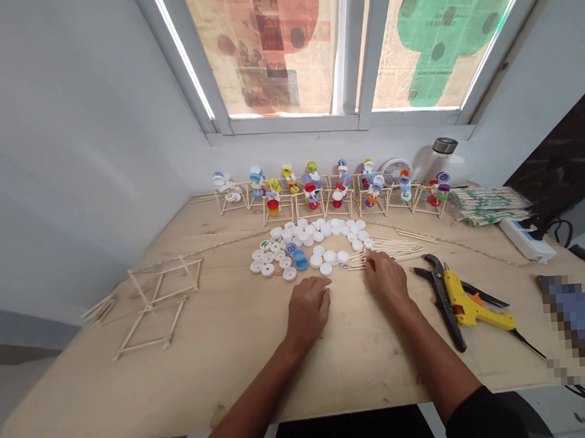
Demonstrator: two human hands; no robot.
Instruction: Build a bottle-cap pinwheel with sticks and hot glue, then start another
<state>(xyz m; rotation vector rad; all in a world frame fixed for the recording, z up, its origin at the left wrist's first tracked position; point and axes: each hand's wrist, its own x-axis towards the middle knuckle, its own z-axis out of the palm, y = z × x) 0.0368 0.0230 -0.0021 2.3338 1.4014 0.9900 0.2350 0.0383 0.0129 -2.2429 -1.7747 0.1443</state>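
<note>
My left hand (309,312) rests on the wooden table with its fingers curled together, and no object shows in it. It lies just in front of white bottle caps (326,269) and stacked blue caps (299,259). My right hand (388,278) is at the near edge of a loose pile of thin wooden sticks (398,247). Its fingertips are pinched down close to a white cap; what they hold, if anything, is hidden. Many of the white caps around have a small hole in the middle.
Stick frames carrying colourful cap wheels (311,195) line the back. An unfilled stick frame (154,307) lies left. Pliers-like cutters (443,302) and a yellow glue gun (476,305) lie right, near a power strip (526,239), bagged sticks (490,205), a bottle (437,160) and a small fan (396,172).
</note>
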